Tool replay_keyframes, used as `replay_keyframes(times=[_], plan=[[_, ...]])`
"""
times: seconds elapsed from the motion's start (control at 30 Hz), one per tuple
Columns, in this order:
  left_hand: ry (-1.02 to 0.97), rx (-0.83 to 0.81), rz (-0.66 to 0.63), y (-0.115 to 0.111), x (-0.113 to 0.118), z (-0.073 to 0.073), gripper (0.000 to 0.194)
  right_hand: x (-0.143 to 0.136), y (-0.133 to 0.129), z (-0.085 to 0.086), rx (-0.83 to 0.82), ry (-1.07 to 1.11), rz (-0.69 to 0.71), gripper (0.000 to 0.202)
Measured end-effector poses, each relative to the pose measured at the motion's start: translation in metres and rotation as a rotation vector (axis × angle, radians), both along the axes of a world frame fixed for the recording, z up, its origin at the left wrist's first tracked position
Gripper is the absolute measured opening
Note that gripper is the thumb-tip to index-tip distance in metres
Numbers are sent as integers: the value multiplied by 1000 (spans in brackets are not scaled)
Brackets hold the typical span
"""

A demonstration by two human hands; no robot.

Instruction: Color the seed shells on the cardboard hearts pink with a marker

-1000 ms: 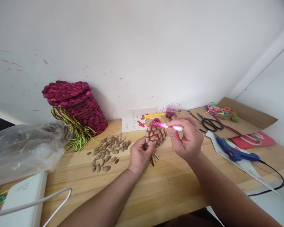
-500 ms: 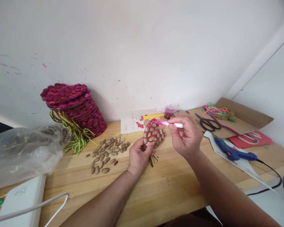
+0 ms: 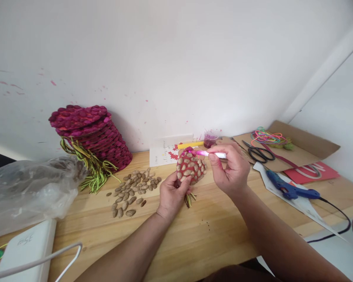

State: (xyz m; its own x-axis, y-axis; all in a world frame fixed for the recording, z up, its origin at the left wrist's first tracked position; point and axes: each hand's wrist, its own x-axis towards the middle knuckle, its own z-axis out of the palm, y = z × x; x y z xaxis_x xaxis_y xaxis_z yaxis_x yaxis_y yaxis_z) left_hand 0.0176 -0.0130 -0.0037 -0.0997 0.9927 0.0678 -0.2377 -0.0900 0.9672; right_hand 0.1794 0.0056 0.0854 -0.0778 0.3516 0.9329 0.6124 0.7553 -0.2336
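My left hand [image 3: 172,192] grips the lower edge of a red piece covered with tan seeds [image 3: 191,168], fingers closed round it. A short tassel of green strings [image 3: 190,200] hangs below the piece. Between thumb and fingers of my right hand [image 3: 231,166] is a slim white brush [image 3: 219,155] with a magenta-stained front part. The brush tip meets the top of the piece, where some seeds are magenta. Loose tan seeds [image 3: 137,184] lie scattered to the left of my left hand. Behind stands a small clear cup [image 3: 210,140] of dark magenta liquid.
At the left stands a stack of magenta seed-covered rounds [image 3: 91,135] with green tassels. Beside it are a plastic bag [image 3: 32,192] and a white power bank [image 3: 28,250]. To the right lie black scissors [image 3: 260,154], cardboard [image 3: 314,137] and a blue glue gun [image 3: 291,190].
The seed-covered piece has shifted slightly left and tilted a little in my left hand. My right hand has moved a little left with the brush, its tip still at the top.
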Motion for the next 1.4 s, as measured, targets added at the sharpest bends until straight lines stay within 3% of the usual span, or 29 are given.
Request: replay_keyframes(times=[0.17, 0.37, 0.9, 1.1, 1.4], plan=[[-40, -25, -15, -1, 0, 2, 40, -2, 1, -3, -22, 58, 94, 11], [-83, -44, -32, -2, 1, 5, 41, 1, 5, -7, -104, 119, 75, 10], [-68, -54, -23, -3, 1, 9, 43, -4, 1, -6, -81, 82, 137, 15], [-66, -73, -18, -4, 1, 8, 43, 0, 3, -6, -80, 97, 79, 15], [2, 7, -21, -2, 0, 4, 34, -5, 0, -4, -40, 39, 131, 19]])
